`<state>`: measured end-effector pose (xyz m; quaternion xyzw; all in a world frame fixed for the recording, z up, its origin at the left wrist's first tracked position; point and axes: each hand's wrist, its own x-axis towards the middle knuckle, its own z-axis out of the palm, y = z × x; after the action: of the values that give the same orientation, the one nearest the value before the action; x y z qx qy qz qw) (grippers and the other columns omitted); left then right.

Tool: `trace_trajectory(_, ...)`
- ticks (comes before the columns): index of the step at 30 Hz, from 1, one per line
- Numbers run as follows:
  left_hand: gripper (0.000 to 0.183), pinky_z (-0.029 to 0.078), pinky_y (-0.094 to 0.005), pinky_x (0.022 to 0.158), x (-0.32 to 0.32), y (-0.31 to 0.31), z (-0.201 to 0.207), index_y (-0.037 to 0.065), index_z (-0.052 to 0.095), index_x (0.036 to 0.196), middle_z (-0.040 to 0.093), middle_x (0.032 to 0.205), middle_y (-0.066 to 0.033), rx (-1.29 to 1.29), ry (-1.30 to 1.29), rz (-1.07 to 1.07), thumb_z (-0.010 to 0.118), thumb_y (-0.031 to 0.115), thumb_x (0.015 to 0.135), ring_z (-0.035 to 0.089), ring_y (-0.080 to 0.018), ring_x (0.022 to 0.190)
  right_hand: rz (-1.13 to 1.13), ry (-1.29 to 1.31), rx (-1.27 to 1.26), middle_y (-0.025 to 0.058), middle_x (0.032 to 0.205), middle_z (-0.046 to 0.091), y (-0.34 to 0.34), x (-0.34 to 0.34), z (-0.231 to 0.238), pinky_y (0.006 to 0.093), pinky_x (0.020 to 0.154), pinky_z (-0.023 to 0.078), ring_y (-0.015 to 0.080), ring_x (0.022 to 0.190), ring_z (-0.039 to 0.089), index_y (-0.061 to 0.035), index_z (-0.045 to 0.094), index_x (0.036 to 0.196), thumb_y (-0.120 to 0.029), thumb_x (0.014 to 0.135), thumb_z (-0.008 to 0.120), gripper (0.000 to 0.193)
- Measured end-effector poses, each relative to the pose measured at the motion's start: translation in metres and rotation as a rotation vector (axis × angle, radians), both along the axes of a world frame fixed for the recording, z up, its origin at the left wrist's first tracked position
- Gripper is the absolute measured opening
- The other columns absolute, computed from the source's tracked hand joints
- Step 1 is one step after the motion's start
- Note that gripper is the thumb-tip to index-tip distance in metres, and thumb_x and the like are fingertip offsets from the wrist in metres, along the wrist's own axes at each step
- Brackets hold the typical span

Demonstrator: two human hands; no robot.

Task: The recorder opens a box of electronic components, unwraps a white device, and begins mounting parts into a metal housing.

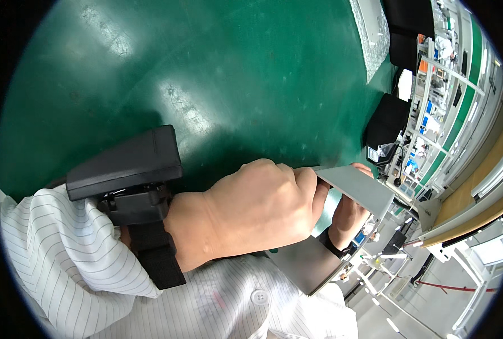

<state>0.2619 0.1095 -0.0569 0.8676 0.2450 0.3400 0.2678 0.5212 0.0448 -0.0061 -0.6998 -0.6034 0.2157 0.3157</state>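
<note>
My left hand [265,206] comes in from the lower left, its back to the view. Its fingers curl down at the near edge of a thin silver-grey panel piece [360,186], and the fingertips are partly hidden. A second flat grey face [308,264] shows below, nearer my shirt; I cannot make out how the two join. Between these faces is my right hand [348,219], partly covered by the upper face, with fingertips showing over its far edge. A black strap with a bulky black device [128,164] sits on my left wrist, and a dark band is on the right one.
A green tabletop [234,73] stretches ahead and to the left, with light glare on it. At its far right lies a bubble-wrap sheet [373,42]. Black objects [388,121] stand along that edge, beside metal racks [432,133] and a wider workroom.
</note>
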Motion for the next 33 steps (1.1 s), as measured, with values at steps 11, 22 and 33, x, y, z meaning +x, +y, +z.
trace_trajectory(11, 0.032, 0.047, -0.0247, 0.043, 0.004, 0.0, -0.002, 0.004, 0.072, 0.104, 0.047, 0.068, -0.0033, -0.011, -0.015, 0.004, 0.063, 0.017, 0.076, 0.052, -0.0125, 0.05, 0.087, -0.029, 0.036, 0.0134, 0.106, 0.057, -0.003, 0.004, -0.006, 0.0314, 0.086, 0.046, 0.0214, 0.101, 0.054, 0.0055, 0.061, 0.1, 0.002, 0.087, 0.059, 0.013)
trace_trajectory(22, 0.029, 0.045, -0.0247, 0.042, 0.003, -0.001, -0.003, 0.005, 0.072, 0.101, 0.047, 0.068, -0.0033, -0.032, -0.03, 0.009, 0.064, 0.017, 0.076, 0.05, -0.0122, 0.05, -0.104, 0.09, 0.014, 0.0128, 0.105, 0.058, -0.002, -0.009, -0.003, 0.0309, 0.086, 0.046, 0.0221, 0.104, 0.055, 0.0051, 0.062, 0.101, 0.002, 0.088, 0.059, 0.013)
trace_trajectory(33, 0.028, 0.042, -0.024, 0.041, 0.003, -0.003, -0.003, 0.006, 0.074, 0.099, 0.045, 0.065, -0.0015, 0.016, -0.034, 0.073, 0.064, 0.018, 0.076, 0.048, -0.011, 0.048, -0.032, 0.205, -0.02, 0.0182, 0.107, 0.06, 0.002, -0.008, -0.004, 0.0316, 0.086, 0.05, 0.0237, 0.1, 0.059, 0.0094, 0.062, 0.101, 0.001, 0.089, 0.059, 0.015)
